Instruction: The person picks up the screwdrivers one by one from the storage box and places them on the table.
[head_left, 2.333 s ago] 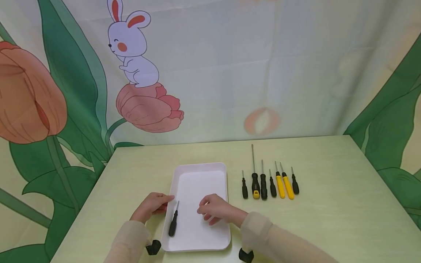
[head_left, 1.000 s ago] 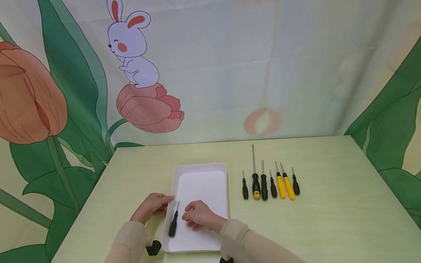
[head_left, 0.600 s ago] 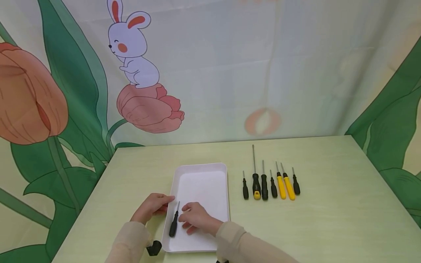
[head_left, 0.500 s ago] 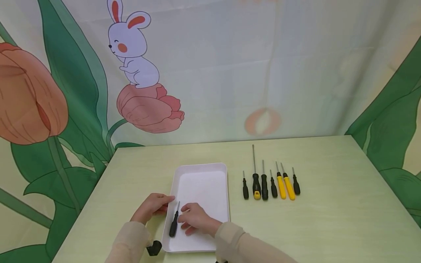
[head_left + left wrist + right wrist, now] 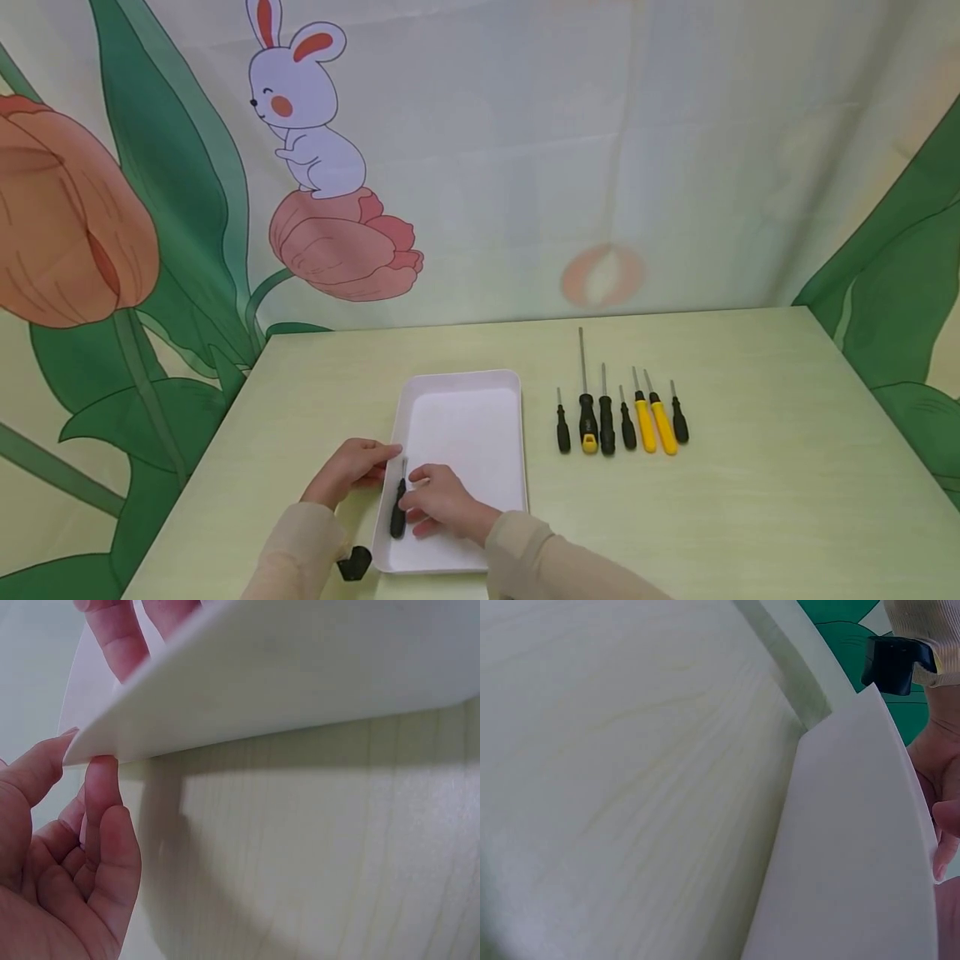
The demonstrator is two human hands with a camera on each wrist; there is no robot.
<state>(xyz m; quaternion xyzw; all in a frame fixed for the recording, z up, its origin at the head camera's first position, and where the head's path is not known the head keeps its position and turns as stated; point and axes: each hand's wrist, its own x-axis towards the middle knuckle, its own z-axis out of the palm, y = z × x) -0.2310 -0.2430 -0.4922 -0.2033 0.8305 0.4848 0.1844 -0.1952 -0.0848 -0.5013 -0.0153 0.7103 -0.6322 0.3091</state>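
A white tray lies on the table, and my left hand holds its left rim. In the left wrist view, the left hand's thumb is on top of the rim and a finger is under it. Along the tray's left side lies a small black screwdriver, shaft pointing away. My right hand is over the tray, its loosely bent fingertips right at the screwdriver's handle. The right wrist view mostly shows the tray's outer wall, with part of the left hand beyond it.
Right of the tray, several screwdrivers lie in a row: black ones, a long black-and-yellow one and two yellow-handled ones. The table ends at a printed curtain with a rabbit and tulips.
My right hand has moved left across the tray to the screwdriver. The screwdriver's tip has swung slightly left. My left hand has kept its hold on the rim.
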